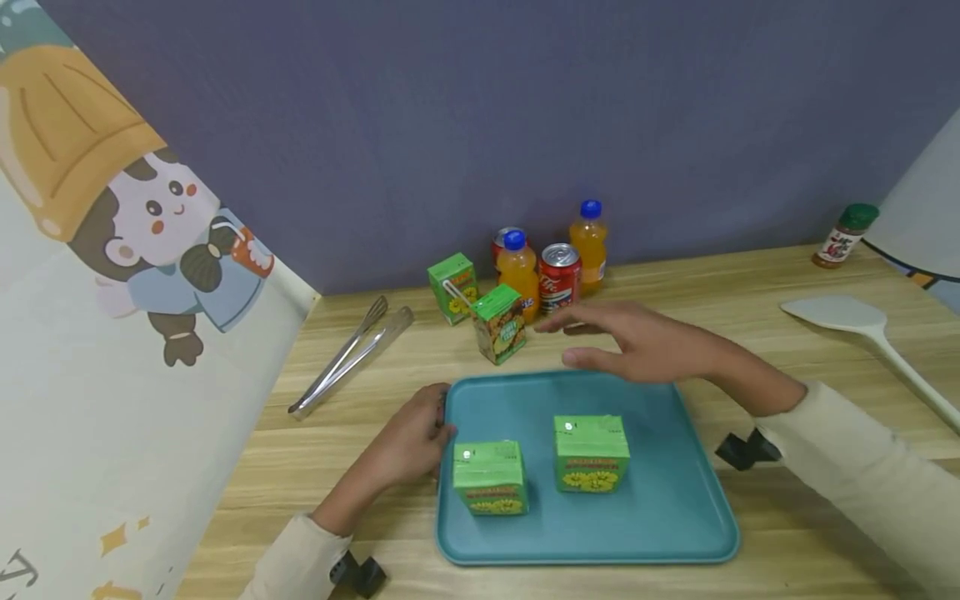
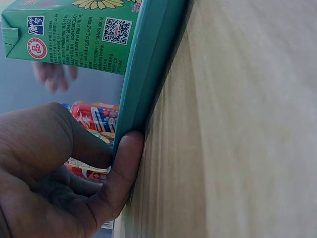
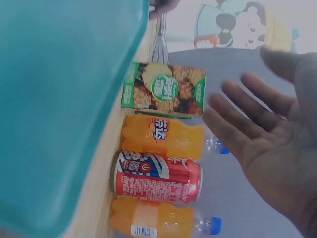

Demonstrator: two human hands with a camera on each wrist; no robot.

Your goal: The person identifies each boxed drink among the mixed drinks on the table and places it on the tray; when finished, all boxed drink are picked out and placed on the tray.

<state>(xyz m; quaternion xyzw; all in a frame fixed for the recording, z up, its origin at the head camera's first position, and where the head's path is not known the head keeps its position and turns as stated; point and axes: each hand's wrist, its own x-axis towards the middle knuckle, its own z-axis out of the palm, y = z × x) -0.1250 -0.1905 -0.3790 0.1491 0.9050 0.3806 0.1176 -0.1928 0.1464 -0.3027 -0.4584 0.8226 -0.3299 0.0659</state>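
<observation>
1. From my remote station, the head view shows a blue-green tray (image 1: 660, 517) in the lower centre of the frame, flat on the wooden table (image 1: 247, 500).
2. Left hand (image 1: 405, 437): lower left of centre, at the tray's upper left side. In the left wrist view I see thumb and finger pinching the rim, one on each side.
3. Right hand (image 1: 637, 340): right of centre, raised over the tray's upper edge. Fingers spread wide, nothing held; the right wrist view confirms this.
4. Two green cartons (image 1: 491, 479) (image 1: 591, 454) stand upright on the tray, apart, one near its left side, one about the middle.
5. Centre of frame, beyond the tray: a brown-and-green carton (image 1: 498, 325), the right hand's fingertips near it.
6. Behind that I note another green carton (image 1: 453, 289), two orange bottles (image 1: 517, 275) (image 1: 588, 243) with blue caps, and a red can (image 1: 560, 279).
7. Left of centre: metal tongs (image 1: 354, 362). Right edge: white spatula (image 1: 840, 312). Upper right: green-lidded jar (image 1: 843, 237).
</observation>
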